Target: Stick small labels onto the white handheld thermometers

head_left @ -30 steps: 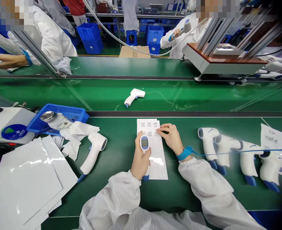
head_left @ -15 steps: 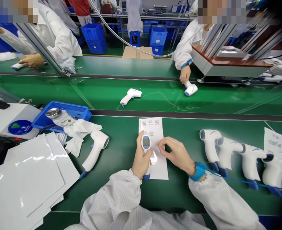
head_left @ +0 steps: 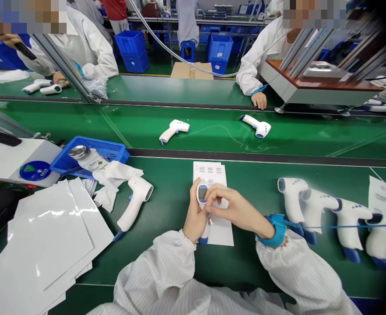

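Note:
Upright in my left hand is a white and blue infrared thermometer, its small screen facing me. The fingers wrap round its handle. My right hand has its thumb and fingertips pinched at the right edge of the screen; whatever is between them is too small to make out. Under both hands lies a white sheet with printed labels. Another thermometer lies to the left, its blue-tipped handle towards me. On the right, several thermometers lie in a row.
White glossy sheets are piled at the left, near a blue tray with a metal-capped bottle. Two thermometers lie on the green conveyor belt. Beyond it, a co-worker's hand rests at the belt's far edge. A blue cord runs right from my wrist strap.
My right hand has moved left, its fingertips now at the thermometer's screen. Across the belt, the right co-worker's hand has let go of a thermometer, which lies on the belt.

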Tool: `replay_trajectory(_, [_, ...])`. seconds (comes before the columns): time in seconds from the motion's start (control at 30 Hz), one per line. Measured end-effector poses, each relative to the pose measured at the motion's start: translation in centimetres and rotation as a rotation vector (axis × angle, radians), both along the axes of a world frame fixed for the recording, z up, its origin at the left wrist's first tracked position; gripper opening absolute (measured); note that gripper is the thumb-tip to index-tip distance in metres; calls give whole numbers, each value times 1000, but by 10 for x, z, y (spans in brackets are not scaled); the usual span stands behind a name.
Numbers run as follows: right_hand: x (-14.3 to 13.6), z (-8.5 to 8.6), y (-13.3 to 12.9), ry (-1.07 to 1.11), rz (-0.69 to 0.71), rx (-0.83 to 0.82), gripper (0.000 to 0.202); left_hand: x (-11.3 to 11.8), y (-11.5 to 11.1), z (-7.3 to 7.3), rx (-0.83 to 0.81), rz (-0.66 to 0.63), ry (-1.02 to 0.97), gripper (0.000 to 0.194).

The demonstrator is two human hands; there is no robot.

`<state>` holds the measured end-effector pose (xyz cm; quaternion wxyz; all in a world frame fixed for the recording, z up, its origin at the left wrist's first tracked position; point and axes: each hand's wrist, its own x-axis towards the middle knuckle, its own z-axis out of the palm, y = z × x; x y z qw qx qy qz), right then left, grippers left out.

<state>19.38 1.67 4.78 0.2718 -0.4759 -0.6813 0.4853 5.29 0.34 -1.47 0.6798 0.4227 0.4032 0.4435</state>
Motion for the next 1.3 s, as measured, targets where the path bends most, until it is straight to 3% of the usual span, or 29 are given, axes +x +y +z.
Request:
replay_trajectory(0.1, [-4,-11,10,-50,-189,167,6,0,1,1,-49,-12,28,69])
replay_trajectory(0.2, [-8,-16,17,1,-254,153,5,2,1,3,-55,6,45,65])
replay_trajectory(0.37, [-11,-18,20,105,-287,83,6,2,0,2,-29,5,49,67])
replay_trajectory(1.3, [-9,-22,25,112,-316,59,5,0,-1,3,-61,3,37,69])
